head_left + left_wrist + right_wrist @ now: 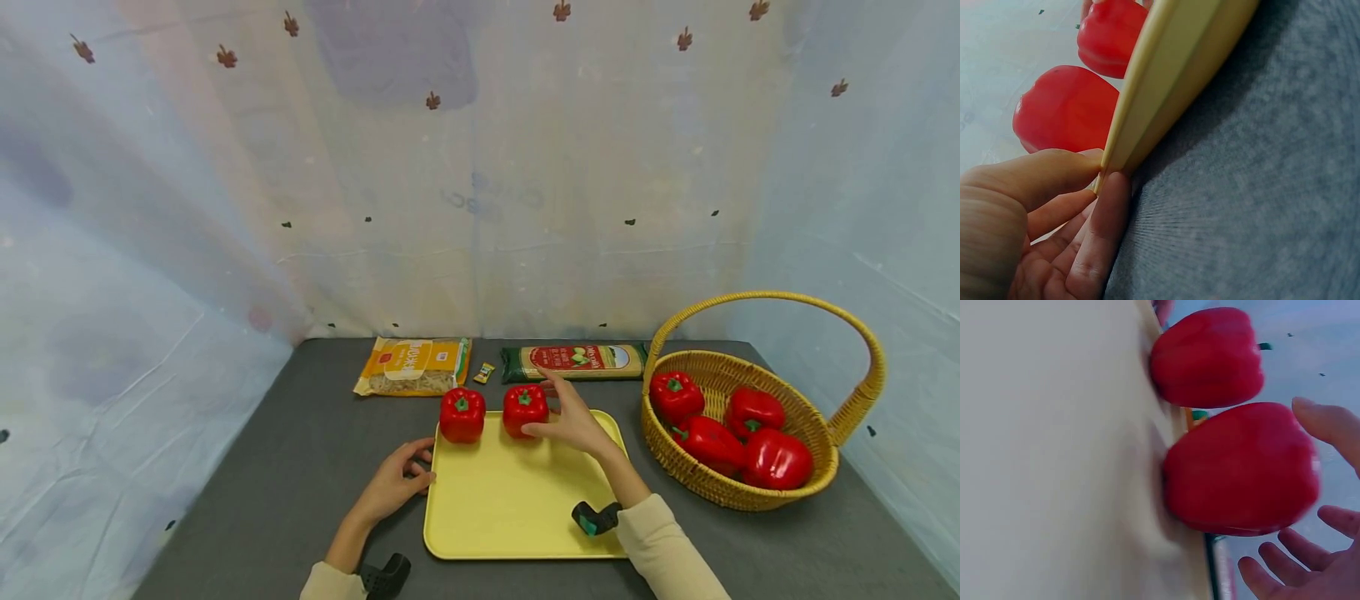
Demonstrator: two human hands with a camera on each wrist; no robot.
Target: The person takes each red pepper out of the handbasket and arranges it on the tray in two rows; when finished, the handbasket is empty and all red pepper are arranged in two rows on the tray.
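Observation:
A yellow tray [517,500] lies on the table with two red bell peppers at its far edge. The left bell pepper [462,415] stands at the tray's far left corner, stem up. Just right of it is the other bell pepper [524,409]. My left hand [397,479] pinches the tray's left rim [1124,134], thumb and fingers meeting at the edge in the left wrist view. Around the right bell pepper [1241,469] my right hand [1329,562] is spread, with thumb and fingers apart and a gap showing between the fingers and the pepper.
A yellow wicker basket [660,437] with a tall handle stands at the right and holds several red peppers [777,458]. Behind the tray lie a grain bag [412,367], a small yellow packet [484,372] and a long green-and-red package [592,361]. A pale curtain [480,208] hangs behind the table.

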